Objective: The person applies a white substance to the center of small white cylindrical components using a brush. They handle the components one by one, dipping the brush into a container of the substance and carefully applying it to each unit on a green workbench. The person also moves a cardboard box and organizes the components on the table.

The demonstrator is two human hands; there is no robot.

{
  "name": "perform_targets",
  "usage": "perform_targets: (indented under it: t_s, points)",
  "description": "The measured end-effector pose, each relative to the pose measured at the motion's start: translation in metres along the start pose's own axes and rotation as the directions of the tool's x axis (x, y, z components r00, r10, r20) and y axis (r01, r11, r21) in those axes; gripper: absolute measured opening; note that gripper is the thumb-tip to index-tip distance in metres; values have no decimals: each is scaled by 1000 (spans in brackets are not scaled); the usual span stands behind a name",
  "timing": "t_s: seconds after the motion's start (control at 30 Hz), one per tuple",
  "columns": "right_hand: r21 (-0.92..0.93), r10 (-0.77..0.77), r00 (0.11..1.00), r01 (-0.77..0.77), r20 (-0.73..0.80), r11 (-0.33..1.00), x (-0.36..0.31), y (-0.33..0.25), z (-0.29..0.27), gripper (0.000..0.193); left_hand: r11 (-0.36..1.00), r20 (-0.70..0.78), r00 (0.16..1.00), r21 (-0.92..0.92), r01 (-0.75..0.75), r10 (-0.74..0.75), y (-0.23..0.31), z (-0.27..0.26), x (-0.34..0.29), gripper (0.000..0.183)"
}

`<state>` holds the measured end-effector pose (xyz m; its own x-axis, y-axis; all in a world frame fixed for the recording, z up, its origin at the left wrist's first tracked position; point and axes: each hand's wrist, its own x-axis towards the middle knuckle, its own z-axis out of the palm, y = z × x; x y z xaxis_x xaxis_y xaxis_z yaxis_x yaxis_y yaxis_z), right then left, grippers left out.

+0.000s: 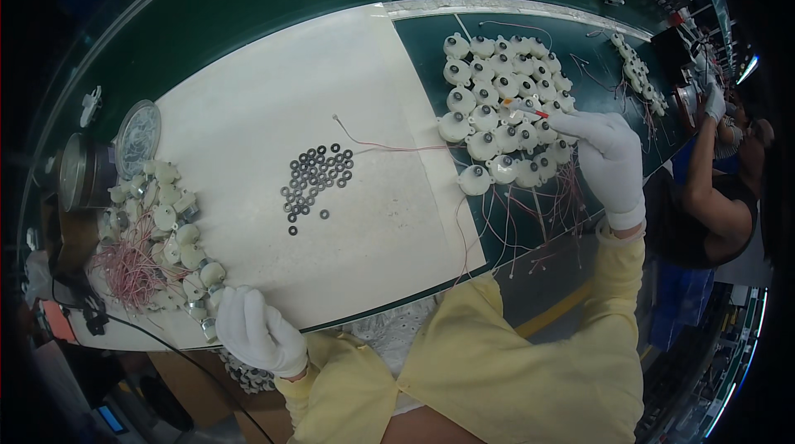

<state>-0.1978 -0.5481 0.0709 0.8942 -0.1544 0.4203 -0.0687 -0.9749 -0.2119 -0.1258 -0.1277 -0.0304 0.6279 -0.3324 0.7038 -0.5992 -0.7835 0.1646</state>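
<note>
Gloved and pinched shut, the right hand's [611, 158] grip holds a slim pen-like tool with an orange-red band [523, 109], its tip resting on one of the round white motor units [497, 104] set in neat rows on the green belt [530, 38] at the right. The left hand's [257, 332] grip, gloved as well, is curled at the near edge of the loose heap of the same white units with pink wires [157, 237] on the left of the counter; its fingers seem to close on a small metal-ended unit [207, 328], though whether it is truly gripped I cannot tell.

The step in hand looks like marking or dabbing the arranged units one after another, with the tool now about mid-cluster. The next move would likely call for lifting the tip a little and setting it on a neighbouring unit without nudging the rows or catching the thin red wires [530, 212] trailing off the near edge.

Both forearms, in pale yellow sleeves [497, 361], come up from the lower edge: the right one reaches well forward and bends inward at the wrist, the left stays low and close to the body. Between the hands, a scatter of small black washers [315, 179] lies on the cream mat [248, 113], untouched. At the far right another person's gloved hand [715, 103] works further along the belt.
</note>
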Motion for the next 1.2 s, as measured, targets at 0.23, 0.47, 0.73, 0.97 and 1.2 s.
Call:
perform_targets:
  t_s: [0.23, 0.47, 0.73, 0.97, 1.2]
  points:
    - [-37, 18, 999, -17, 43, 999, -6, 1, -9, 38, 1000, 2, 1000, -2, 1, -1, -1, 1, -1, 27]
    - [8, 33, 999, -33, -20, 999, -3, -2, -2, 39, 1000, -4, 1000, 4, 4, -4, 0, 1, 0, 25]
    - [16, 42, 998, -43, 53, 999, -10, 3, -10, 38, 1000, -7, 1000, 1, 8, -8, 0, 0, 0, 25]
    - [178, 118, 993, -118, 9, 977, -4, -2, -10, 36, 1000, 20, 1000, -8, 14, -14, 0, -2, -3, 26]
    - [374, 205, 978, -177, -36, 910, 3, 6, 3, 36, 1000, 9, 1000, -5, -10, 10, 0, -1, 1, 29]
